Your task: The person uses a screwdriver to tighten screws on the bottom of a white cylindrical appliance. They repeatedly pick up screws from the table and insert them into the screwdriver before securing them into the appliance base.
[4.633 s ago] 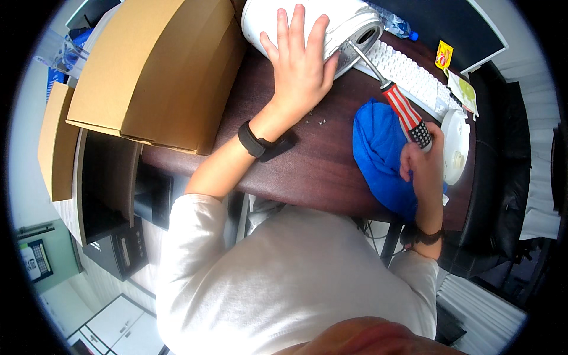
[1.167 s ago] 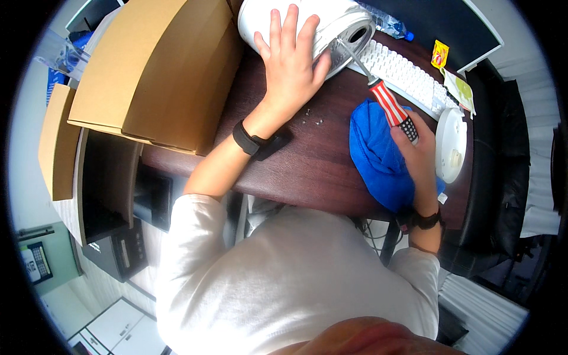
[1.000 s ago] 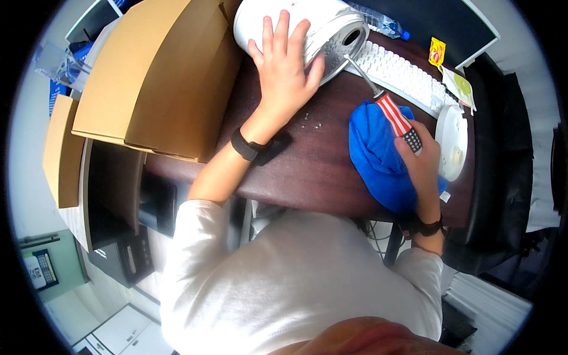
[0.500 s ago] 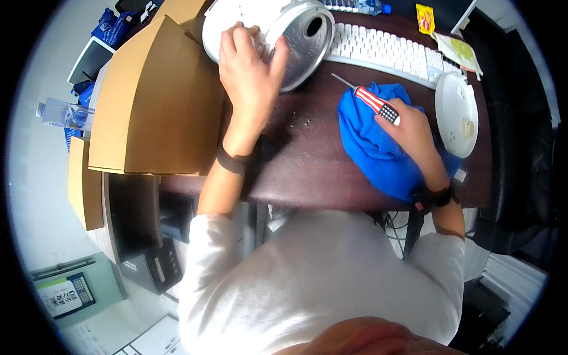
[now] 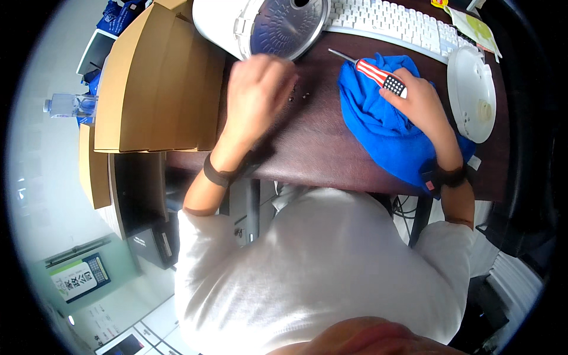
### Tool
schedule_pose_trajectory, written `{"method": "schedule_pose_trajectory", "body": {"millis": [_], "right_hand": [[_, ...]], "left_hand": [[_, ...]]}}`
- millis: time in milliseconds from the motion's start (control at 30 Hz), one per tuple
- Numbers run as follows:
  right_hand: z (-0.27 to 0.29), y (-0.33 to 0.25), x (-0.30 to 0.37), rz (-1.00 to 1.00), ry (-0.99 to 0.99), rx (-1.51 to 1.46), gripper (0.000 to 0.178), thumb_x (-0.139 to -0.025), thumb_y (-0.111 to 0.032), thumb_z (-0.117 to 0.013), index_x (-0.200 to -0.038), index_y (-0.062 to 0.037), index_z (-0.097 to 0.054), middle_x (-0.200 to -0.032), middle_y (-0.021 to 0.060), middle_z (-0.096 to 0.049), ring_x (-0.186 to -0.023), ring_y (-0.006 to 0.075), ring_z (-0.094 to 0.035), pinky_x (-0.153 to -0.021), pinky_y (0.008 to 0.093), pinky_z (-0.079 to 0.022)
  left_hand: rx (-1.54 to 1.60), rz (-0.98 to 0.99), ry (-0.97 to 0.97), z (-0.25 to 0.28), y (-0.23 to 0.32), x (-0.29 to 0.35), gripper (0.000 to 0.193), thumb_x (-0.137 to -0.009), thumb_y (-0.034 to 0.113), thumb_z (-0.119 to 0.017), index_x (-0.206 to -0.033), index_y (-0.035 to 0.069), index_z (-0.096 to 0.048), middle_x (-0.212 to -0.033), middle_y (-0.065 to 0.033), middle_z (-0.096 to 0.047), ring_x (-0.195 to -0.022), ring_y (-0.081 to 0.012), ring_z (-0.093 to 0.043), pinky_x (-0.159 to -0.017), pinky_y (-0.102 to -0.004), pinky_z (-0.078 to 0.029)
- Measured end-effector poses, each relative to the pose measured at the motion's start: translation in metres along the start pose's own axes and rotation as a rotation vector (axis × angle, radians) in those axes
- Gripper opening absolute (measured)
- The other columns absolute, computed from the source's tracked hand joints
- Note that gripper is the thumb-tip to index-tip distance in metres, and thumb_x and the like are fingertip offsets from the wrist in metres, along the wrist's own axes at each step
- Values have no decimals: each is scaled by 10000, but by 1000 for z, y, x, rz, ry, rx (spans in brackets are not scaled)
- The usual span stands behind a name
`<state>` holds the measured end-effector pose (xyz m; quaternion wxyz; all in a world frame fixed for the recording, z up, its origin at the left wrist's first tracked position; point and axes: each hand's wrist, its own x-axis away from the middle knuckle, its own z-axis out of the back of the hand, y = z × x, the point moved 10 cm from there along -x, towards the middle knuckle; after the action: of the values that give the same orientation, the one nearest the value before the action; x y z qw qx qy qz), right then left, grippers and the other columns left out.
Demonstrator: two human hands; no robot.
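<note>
My right hand (image 5: 421, 105) grips a screwdriver (image 5: 370, 72) by its handle, striped red and white with a dark, white-spotted end. Its shaft points up and left, and the hand rests over a crumpled blue cloth (image 5: 378, 127). Slightly blurred, my left hand (image 5: 259, 89) is closed above the table, its fingers curled; whatever they may hold is hidden. Just beyond it stands a white appliance (image 5: 220, 21) with a round, patterned metal plate (image 5: 284, 29). A few small screws (image 5: 306, 95) lie on the table to the right of my left hand.
A white keyboard (image 5: 384, 23) runs along the far side. At the right lies a white round cover (image 5: 471, 94), below a green-and-white packet (image 5: 475, 29). Cardboard boxes (image 5: 160, 89) stand at the left edge of the dark red-brown table (image 5: 307, 148).
My left hand has left the white appliance and come back toward me, its fingers now curled. My right hand still holds the screwdriver over the cloth. The view has shifted slightly.
</note>
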<state>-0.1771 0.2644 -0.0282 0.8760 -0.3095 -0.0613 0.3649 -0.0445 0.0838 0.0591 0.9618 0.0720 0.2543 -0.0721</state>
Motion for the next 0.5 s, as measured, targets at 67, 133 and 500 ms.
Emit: {"method": "schedule_pose_trajectory", "body": {"millis": [67, 133, 500], "right_hand": [[1, 2, 1, -4, -15, -58, 330, -796, -339, -668, -888, -41, -562, -771, 169, -642, -716, 328, -639, -623, 387, -496], [-1, 5, 2, -3, -30, -98, 328, -794, -331, -673, -901, -40, -565, -776, 167, -643, -719, 327, -639, -624, 380, -493], [-2, 7, 7, 36, 17, -130, 325, -789, -311, -680, -930, -48, -552, -781, 167, -642, -711, 321, -640, -614, 385, -493]], "left_hand": [[208, 115, -254, -46, -9, 9, 236, -742, 85, -680, -964, 34, -619, -902, -127, -623, -832, -323, -604, -768, -389, -481], [204, 151, -366, -68, -10, 15, 218, -771, 96, -641, -974, 19, -621, -970, -158, -625, -836, -337, -607, -741, -396, -492], [243, 103, -451, -109, -24, 11, 114, -746, 58, -614, -840, -5, -604, -830, -178, -611, -796, -372, -582, -716, -413, -469]]}}
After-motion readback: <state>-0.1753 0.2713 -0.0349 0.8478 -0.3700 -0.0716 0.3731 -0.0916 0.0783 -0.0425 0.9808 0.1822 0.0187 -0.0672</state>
